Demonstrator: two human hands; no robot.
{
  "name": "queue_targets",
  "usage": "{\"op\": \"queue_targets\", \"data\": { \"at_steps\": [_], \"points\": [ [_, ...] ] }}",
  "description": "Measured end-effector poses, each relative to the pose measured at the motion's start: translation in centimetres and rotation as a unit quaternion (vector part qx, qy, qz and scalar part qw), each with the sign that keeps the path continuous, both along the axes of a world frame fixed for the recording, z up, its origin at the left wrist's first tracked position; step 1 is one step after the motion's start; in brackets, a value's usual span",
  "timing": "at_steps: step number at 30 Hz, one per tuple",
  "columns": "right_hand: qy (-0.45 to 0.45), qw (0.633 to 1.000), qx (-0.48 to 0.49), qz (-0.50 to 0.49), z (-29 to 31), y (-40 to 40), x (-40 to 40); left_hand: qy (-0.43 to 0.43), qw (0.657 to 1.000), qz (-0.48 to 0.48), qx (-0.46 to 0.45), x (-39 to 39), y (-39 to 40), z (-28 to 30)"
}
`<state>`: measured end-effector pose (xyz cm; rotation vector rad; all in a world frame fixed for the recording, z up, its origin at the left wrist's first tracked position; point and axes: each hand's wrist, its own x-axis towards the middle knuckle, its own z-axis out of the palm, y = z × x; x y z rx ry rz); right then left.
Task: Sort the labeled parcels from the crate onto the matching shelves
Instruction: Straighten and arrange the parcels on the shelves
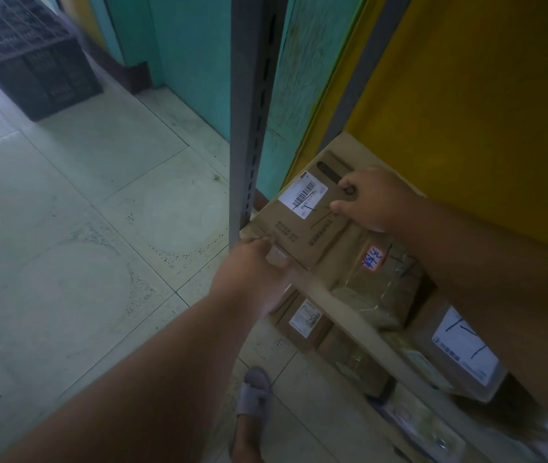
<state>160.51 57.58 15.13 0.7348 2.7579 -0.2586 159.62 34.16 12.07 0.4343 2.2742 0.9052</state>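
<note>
A brown cardboard parcel (pixel 302 218) with a white barcode label lies flat on a shelf (pixel 324 299) of the grey metal rack. My left hand (pixel 255 272) grips its near corner at the shelf's front edge. My right hand (pixel 371 200) holds the parcel's far side from above, fingers curled over its top. Beside it on the same shelf sits a taped brown parcel (pixel 374 282) with a handwritten tag. The black plastic crate (pixel 28 51) stands on the floor at the far upper left.
A grey slotted upright (pixel 247 118) of the rack rises just left of the parcel. Lower shelves hold several more labeled boxes (pixel 306 320) and a large box (pixel 463 352). A foot in a grey slipper (pixel 254 396) stands on the pale tiled floor. Yellow and teal walls lie behind.
</note>
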Motion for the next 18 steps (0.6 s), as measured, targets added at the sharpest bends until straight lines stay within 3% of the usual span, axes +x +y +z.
{"op": "queue_targets", "data": {
  "at_steps": [7,13,18],
  "points": [
    [0.12,0.989,-0.039,-0.073,3.8,-1.5,4.1,0.01,1.0,-0.014,0.024,1.3,-2.0,2.3],
    [0.031,0.997,-0.012,-0.07,6.2,-0.7,9.3,-0.111,0.991,-0.056,0.048,5.0,-1.2,3.3],
    [-0.027,0.997,-0.009,-0.069,4.4,0.7,10.3,-0.252,0.962,0.034,0.104,7.8,1.3,3.1]
  ]
}}
